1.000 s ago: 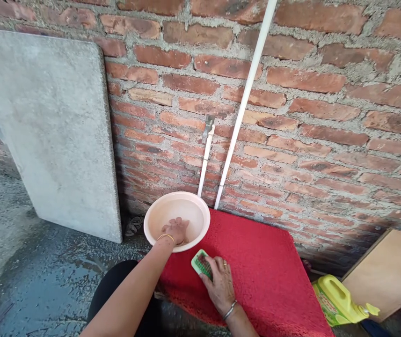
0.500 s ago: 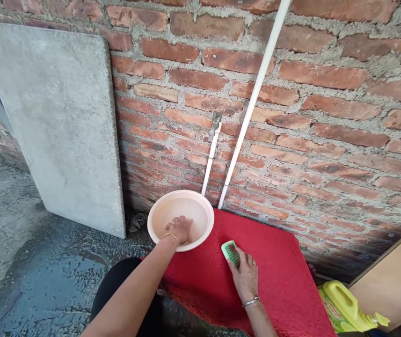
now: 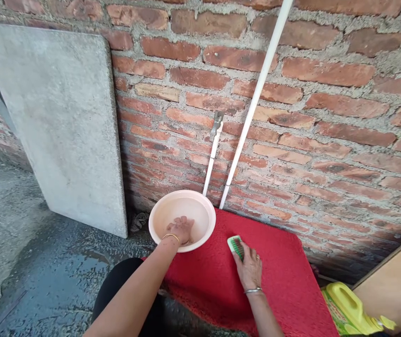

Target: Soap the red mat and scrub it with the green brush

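My left hand (image 3: 182, 230) is down inside a pale pink basin (image 3: 200, 203), its fingers spread apart and nothing visible in them. The basin appears to hold cloudy water and stands at the left end of a red cloth (image 3: 280, 267). My right hand (image 3: 251, 270) grips a scrub brush (image 3: 236, 246) with a light green body and green and dark bristles. Those bristles show toward me, and the brush is over the upper middle of the cloth. Whether it touches the cloth I cannot tell.
A brick wall (image 3: 172, 150) rises behind, with a white pipe (image 3: 256, 100) and a shorter pipe with a tap (image 3: 217, 122). A grey slab (image 3: 67, 126) leans at left above wet ground (image 3: 60, 262). A yellow jug (image 3: 347, 309) and a tan board (image 3: 397, 285) are at right.
My right hand and the brush have moved slightly right and up across the red cloth. My left hand stays in the basin; the whole view has shifted a little.
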A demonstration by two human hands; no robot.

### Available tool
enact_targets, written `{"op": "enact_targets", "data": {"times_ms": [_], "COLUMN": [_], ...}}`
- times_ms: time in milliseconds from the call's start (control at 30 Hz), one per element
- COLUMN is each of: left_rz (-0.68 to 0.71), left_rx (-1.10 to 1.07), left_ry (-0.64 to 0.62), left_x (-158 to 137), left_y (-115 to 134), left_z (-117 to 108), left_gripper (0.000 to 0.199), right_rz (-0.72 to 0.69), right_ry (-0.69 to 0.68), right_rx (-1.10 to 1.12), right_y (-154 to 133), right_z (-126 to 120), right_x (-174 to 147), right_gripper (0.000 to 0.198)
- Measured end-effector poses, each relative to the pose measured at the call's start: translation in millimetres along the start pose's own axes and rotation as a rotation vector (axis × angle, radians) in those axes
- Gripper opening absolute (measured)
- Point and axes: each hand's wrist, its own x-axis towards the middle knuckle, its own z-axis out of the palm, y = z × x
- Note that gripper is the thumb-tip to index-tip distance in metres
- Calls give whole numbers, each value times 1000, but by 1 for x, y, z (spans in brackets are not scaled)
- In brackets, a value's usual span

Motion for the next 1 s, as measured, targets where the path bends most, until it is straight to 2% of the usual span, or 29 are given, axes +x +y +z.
{"op": "enact_targets", "data": {"times_ms": [100,167,233,433,533,633,733,867,933,1000], "left_rz": [0,-3,-2,9,12,8,7,13,7,1], "left_rx": [3,5,5,4,13,15,18,17,15,14], "left_ry": [2,-5,-4,17,26,21,8,5,9,13], "left_x": [0,0,0,4,6,6,6,5,6,7], "left_y": [0,0,-1,-5,-5,-4,-3,-2,-2,-2], "left_z": [0,0,0,5,6,6,5,5,6,7], "left_gripper": [78,79,79,76,77,77,76,78,77,76], "right_rz": [110,114,47,-173,-175,-85,54,278,368,415], "right_ry": [42,49,31,-77,-86,-61,-20,49,97,140], "right_rx": [-30,-7,56,181,143,49,-53,-151,-169,-160], "right_y": [25,25,9,-63,-65,-33,19,84,104,112], "right_z": [-6,-7,-5,2,1,-5,-14,-29,-34,-36], "right_x": [-4,-10,-17,-26,-16,-1,8,3,-4,-9], "right_gripper": [52,52,48,40,42,42,44,52,56,60]}}
